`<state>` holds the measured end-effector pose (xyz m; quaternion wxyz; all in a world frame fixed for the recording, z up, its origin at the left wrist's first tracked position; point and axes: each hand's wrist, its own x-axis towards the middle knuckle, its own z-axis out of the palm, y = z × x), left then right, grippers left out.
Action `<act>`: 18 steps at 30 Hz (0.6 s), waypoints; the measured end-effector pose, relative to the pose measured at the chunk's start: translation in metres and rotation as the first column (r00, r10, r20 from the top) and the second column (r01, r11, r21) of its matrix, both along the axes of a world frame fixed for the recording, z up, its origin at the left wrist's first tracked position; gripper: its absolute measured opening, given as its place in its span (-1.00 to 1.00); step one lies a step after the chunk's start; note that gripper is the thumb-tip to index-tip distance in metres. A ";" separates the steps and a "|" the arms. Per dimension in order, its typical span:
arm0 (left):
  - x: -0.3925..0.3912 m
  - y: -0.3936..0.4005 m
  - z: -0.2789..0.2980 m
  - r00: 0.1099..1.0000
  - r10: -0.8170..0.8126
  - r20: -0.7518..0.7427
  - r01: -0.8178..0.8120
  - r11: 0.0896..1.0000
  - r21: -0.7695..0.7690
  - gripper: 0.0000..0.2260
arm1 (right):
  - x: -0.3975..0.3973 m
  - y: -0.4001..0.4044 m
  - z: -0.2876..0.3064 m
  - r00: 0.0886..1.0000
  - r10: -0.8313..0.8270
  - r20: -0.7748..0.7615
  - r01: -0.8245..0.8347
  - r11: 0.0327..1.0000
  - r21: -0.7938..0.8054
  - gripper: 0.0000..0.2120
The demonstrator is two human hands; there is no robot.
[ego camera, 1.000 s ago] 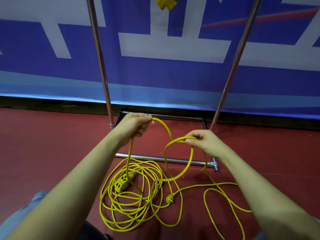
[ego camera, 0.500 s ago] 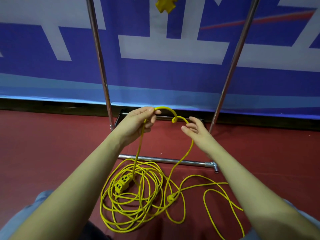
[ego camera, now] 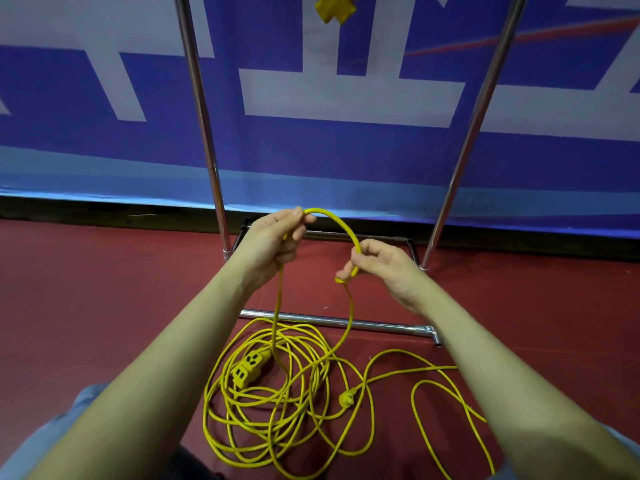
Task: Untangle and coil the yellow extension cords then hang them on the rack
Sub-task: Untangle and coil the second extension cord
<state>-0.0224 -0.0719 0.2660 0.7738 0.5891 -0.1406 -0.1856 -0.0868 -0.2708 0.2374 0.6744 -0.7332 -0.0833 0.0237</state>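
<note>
Below the left hand [ego camera: 277, 239], a yellow cord [ego camera: 277, 386] lies on the red floor [ego camera: 104, 289] in a loose, overlapping heap, with a block of sockets [ego camera: 250, 368] sitting among the turns. That hand pinches the cord between thumb and fingers at the top of a short arch, and one strand drops straight from it into the heap. Across the arch, the right hand [ego camera: 377, 263] pinches the same cord where it curls into a small kink, and another strand falls from there to the floor. A round plug [ego camera: 347, 398] lies below and between the hands, with slack loops trailing off under the right forearm. Behind both hands stands the rack [ego camera: 204, 133]; another yellow socket end [ego camera: 335, 8] hangs high above them.

The cord looks light, limp yet springy, and smooth enough to slide through fingers. It should be gathered near the held arch, feeding slack hand over hand, since pulling from the heap would likely tighten the crossings.
</note>
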 end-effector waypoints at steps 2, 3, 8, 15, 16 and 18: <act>0.004 0.006 0.001 0.999 0.032 -0.013 -0.031 0.999 0.041 -0.76 | -0.002 -0.006 0.002 0.999 -0.032 -0.026 0.032 0.999 0.018 -0.83; 0.005 0.008 0.001 0.999 0.029 -0.021 -0.028 0.998 0.063 -0.75 | -0.004 -0.010 0.003 0.999 -0.037 -0.034 0.037 0.999 0.013 -0.82; 0.009 0.026 0.010 0.978 -0.164 -0.131 0.199 0.921 0.334 -0.76 | -0.009 -0.022 0.009 0.991 -0.118 -0.057 0.117 0.993 -0.019 -0.84; -0.006 0.030 0.012 0.866 -0.464 -0.184 0.493 0.736 0.464 -0.71 | -0.014 -0.025 0.021 0.969 -0.234 0.084 0.246 0.949 -0.199 -0.88; -0.010 0.025 0.010 0.855 -0.486 -0.181 0.511 0.729 0.455 -0.69 | -0.014 -0.023 0.024 0.973 -0.208 0.105 0.227 0.945 -0.233 -0.85; -0.017 0.011 0.006 0.868 -0.471 -0.157 0.487 0.750 0.447 -0.69 | -0.015 -0.016 0.029 0.980 -0.143 0.139 0.180 0.934 -0.308 -0.81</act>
